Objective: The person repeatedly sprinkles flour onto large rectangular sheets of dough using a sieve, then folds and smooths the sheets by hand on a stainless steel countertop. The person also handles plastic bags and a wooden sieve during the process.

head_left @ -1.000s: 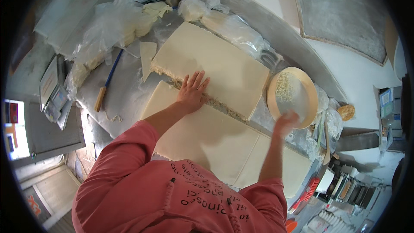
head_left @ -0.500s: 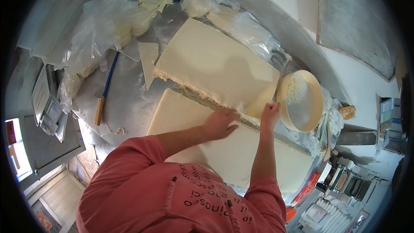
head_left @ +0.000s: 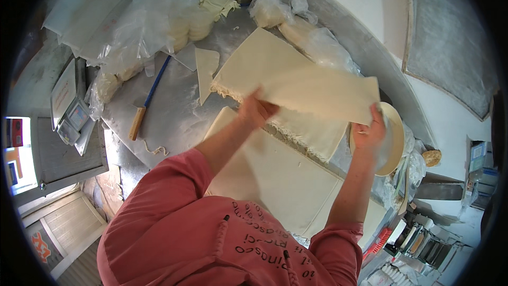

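The pale dough sheet (head_left: 328, 90), flat moments ago, now has its near edge raised over the table (head_left: 182, 90), baring the layer beneath (head_left: 312, 131); left hand (head_left: 256, 110) and right hand (head_left: 369, 131) fingers pinch that edge, so it is partly peeled.

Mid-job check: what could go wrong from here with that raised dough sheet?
The dough sheet might crease or tear: its right end is raised in the right hand, while its far-left part seems to lie flat.

The right hand is very near the round sieve and could knock it.

The left hand is at the sheet's near edge; its grip is unclear, so that side might slip.
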`<act>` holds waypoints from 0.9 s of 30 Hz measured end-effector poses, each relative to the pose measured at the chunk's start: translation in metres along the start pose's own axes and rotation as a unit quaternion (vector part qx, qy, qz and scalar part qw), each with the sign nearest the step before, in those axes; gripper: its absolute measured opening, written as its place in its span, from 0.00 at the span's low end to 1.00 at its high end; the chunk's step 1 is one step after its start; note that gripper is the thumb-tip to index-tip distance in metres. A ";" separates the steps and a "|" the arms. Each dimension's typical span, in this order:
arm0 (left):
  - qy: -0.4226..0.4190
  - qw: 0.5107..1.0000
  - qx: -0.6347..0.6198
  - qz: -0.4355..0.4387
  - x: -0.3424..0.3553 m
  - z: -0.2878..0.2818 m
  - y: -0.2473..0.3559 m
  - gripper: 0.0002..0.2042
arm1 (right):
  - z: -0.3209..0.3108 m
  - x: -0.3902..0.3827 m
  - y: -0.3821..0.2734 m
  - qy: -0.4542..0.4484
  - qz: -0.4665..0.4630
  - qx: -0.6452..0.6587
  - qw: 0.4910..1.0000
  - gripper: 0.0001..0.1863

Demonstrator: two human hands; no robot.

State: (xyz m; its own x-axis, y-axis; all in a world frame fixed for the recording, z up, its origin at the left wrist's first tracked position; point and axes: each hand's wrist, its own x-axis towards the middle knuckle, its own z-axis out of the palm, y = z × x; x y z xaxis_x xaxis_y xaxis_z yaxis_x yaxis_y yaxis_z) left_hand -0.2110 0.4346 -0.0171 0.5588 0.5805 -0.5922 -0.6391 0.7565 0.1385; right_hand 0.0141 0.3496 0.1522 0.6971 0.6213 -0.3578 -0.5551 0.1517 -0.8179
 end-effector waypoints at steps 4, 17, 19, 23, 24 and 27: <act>0.049 0.979 -0.016 0.197 0.016 -0.009 0.097 0.17 | -0.067 0.010 -0.030 -0.383 0.050 0.091 0.918 0.15; 0.179 0.913 0.332 0.157 -0.222 -0.136 -0.027 0.14 | -0.309 -0.210 0.083 0.091 0.105 -0.482 0.865 0.08; 0.179 0.905 0.344 0.178 -0.231 -0.139 -0.032 0.14 | -0.327 -0.208 0.098 0.090 0.110 -0.523 0.840 0.13; 0.178 0.889 0.382 0.181 -0.237 -0.154 -0.031 0.15 | -0.329 -0.193 0.105 0.050 0.005 -0.676 0.735 0.13; 0.180 0.897 0.359 0.186 -0.240 -0.154 -0.032 0.14 | -0.311 -0.195 0.102 0.046 -0.018 -0.683 0.728 0.13; 0.171 0.894 0.360 0.205 -0.243 -0.164 -0.031 0.14 | -0.294 -0.202 0.105 0.054 -0.043 -0.671 0.738 0.12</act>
State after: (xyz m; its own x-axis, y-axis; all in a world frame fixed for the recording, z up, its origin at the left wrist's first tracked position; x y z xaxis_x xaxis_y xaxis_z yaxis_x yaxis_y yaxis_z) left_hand -0.4136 0.2212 -0.0077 0.0837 0.8204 -0.5656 -0.1785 0.5707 0.8015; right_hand -0.0517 0.0146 0.0061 0.7756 0.5782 -0.2531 0.3931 -0.7562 -0.5230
